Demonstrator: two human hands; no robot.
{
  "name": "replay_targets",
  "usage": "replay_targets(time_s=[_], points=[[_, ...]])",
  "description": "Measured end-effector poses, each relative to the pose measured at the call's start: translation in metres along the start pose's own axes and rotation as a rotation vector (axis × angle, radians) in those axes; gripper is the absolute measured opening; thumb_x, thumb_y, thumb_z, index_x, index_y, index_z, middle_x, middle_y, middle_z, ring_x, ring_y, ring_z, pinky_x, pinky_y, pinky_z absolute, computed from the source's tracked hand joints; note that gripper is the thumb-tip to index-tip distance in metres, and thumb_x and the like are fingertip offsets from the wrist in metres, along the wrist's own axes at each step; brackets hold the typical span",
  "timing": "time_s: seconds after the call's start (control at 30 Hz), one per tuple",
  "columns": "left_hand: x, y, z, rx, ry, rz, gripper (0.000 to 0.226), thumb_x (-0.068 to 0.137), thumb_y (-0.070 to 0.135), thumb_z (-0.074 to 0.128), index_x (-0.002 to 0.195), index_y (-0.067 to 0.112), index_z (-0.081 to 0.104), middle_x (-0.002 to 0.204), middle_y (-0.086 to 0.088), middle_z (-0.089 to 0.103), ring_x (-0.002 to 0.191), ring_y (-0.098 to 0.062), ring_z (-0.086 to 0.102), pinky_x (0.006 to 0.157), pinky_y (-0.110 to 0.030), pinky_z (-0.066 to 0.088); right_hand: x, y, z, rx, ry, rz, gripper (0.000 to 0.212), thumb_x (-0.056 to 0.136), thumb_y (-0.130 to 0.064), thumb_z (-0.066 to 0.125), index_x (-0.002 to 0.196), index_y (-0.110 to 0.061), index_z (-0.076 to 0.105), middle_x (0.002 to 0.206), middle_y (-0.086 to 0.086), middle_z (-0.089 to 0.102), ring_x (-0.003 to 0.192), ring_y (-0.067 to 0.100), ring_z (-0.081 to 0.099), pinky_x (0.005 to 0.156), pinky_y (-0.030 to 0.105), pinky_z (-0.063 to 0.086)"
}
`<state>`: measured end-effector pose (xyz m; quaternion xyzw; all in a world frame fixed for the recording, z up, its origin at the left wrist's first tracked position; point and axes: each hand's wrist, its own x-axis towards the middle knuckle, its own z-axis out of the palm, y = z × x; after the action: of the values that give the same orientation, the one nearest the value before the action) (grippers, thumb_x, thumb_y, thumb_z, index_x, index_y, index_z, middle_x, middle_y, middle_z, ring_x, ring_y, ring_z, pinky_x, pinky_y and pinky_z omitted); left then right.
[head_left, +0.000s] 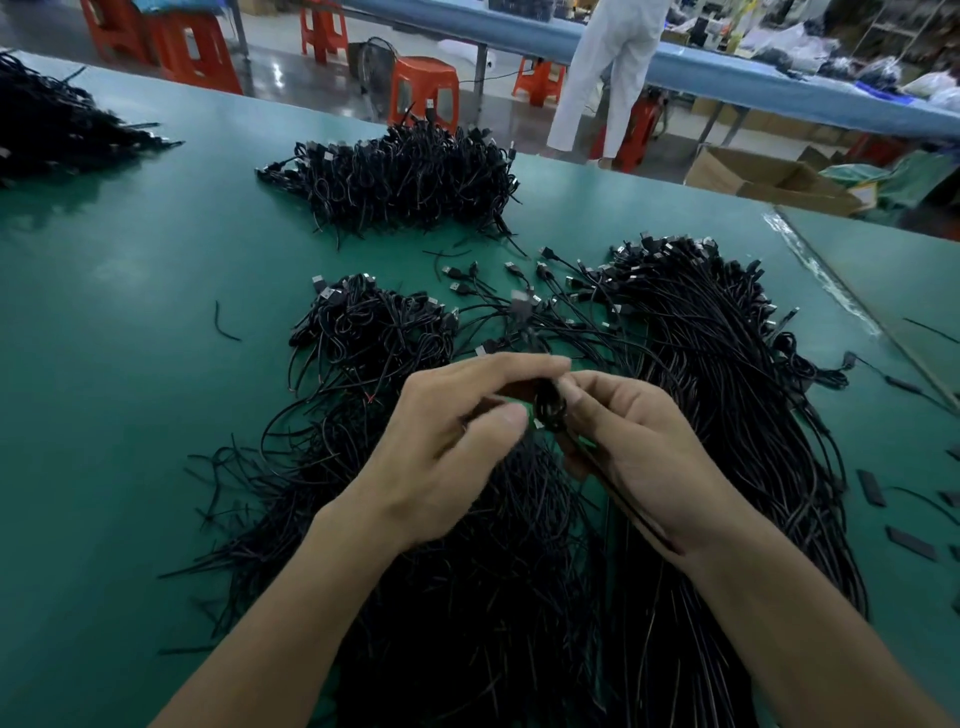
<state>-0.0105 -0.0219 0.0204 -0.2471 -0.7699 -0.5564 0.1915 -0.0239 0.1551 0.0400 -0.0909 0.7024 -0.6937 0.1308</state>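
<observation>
- My left hand pinched the small coiled cable between thumb and forefinger, the other fingers loosely curled. It was blurred, so the exact contact was hard to tell.
- My right hand gripped the same coil from the other side, fingers curled round it. The cable's tail ran down across that palm toward the wrist, likely so the slack fed in without tangling.
- The coil sat right between the two sets of fingertips, lifted above the table and resting on nothing. I judged it was held up so the loops could be wound freely.
- The loose cable heap lay directly under both wrists and forearms, probably as supply within easy reach.
- The straight cable bundle lay just right of my right hand, plugs all at the far end. It looked sorted for pulling one at a time.
- The fanned plugs spread just beyond my fingertips.
- The near pile of coils sat close beyond my left hand, I guessed as the drop spot for finished ones.
- The far pile sat well beyond both hands.
- The short black strips lay well off to the right of my right hand. I couldn't tell their purpose.
</observation>
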Motion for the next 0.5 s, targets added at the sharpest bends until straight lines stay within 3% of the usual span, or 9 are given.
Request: replay_targets(time_s=[0.1,0.2,0.33,0.4,0.5], points=[[0.001,0.003,0.001,-0.090,0.075,-0.141,0.024,0.088,0.036,0.069,0.110,0.028,0.073,0.096,0.013,0.074,0.083,-0.008,0.071,0.070,-0.022,0.057,0.001,0.000,0.001,-0.041,0.034,-0.013,0.035,0.087,-0.033,0.061,0.097,0.000,0.066,0.070,0.011,0.049,0.059,0.020,0.037,0.054,0.032,0.031],[0.005,0.001,0.002,-0.202,0.073,-0.269,0.021,0.082,0.019,0.081,0.101,0.023,0.074,0.094,0.005,0.076,0.084,-0.012,0.074,0.074,-0.024,0.059,0.004,0.002,0.000,-0.086,0.069,-0.039,0.016,0.094,-0.023,0.061,0.090,-0.009,0.068,0.071,0.009,0.057,0.064,0.022,0.047,0.062,0.033,0.040],[0.007,-0.004,0.001,-0.246,0.093,-0.419,0.018,0.083,0.003,0.076,0.089,0.019,0.073,0.084,-0.001,0.076,0.071,-0.019,0.072,0.066,-0.024,0.058,0.007,0.008,0.001,-0.215,0.061,-0.111,0.011,0.095,-0.014,0.063,0.085,-0.016,0.068,0.063,-0.014,0.062,0.057,-0.003,0.053,0.057,0.012,0.043],[0.011,-0.007,0.001,-0.181,0.109,-0.445,0.019,0.085,0.002,0.073,0.086,0.021,0.072,0.083,0.000,0.076,0.073,-0.020,0.072,0.068,-0.028,0.060,0.009,0.014,-0.004,-0.353,0.089,-0.143,0.008,0.094,-0.020,0.065,0.088,-0.023,0.069,0.068,-0.015,0.066,0.060,-0.002,0.056,0.059,0.014,0.047],[0.022,-0.023,-0.010,-0.094,0.199,-0.482,0.023,0.087,0.000,0.069,0.088,0.024,0.068,0.086,0.002,0.076,0.078,-0.017,0.072,0.070,-0.027,0.060,0.010,0.026,-0.027,-0.662,0.209,-0.111,0.002,0.095,-0.030,0.064,0.096,-0.030,0.065,0.087,-0.013,0.067,0.082,-0.004,0.060,0.073,0.015,0.051]])
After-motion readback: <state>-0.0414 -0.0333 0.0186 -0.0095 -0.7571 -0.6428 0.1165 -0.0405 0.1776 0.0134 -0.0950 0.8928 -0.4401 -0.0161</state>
